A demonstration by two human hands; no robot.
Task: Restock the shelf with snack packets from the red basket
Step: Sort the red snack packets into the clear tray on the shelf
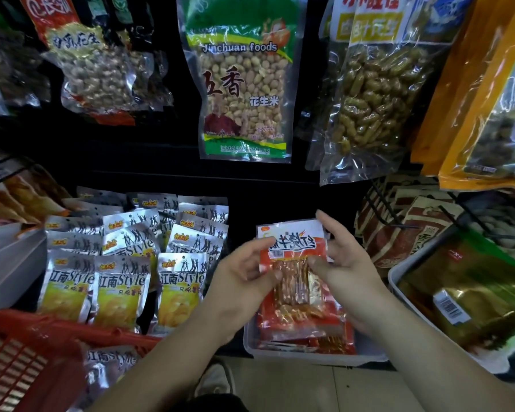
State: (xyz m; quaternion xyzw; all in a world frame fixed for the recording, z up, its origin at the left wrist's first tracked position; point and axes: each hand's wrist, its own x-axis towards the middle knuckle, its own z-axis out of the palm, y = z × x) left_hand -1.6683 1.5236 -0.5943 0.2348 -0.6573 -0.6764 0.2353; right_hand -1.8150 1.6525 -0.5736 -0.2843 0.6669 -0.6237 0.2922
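Note:
A red-and-white snack packet point(295, 242) with a clear window is held upright between both hands above a clear plastic bin point(309, 356) on the low shelf. My left hand point(244, 275) pinches its left edge with thumb and fingers. My right hand point(342, 263) grips its right side, thumb across the window. More red packets point(298, 322) lie stacked in the bin beneath. The red basket point(27, 364) sits at the lower left with a silver packet point(110, 364) in it.
Rows of silver-and-yellow packets point(122, 281) stand left of the bin. Peanut bags point(244, 84) hang on hooks above. A white bin point(405, 278) with gold and green bags sits at the right, brown bags point(405, 233) behind it. Tiled floor lies below.

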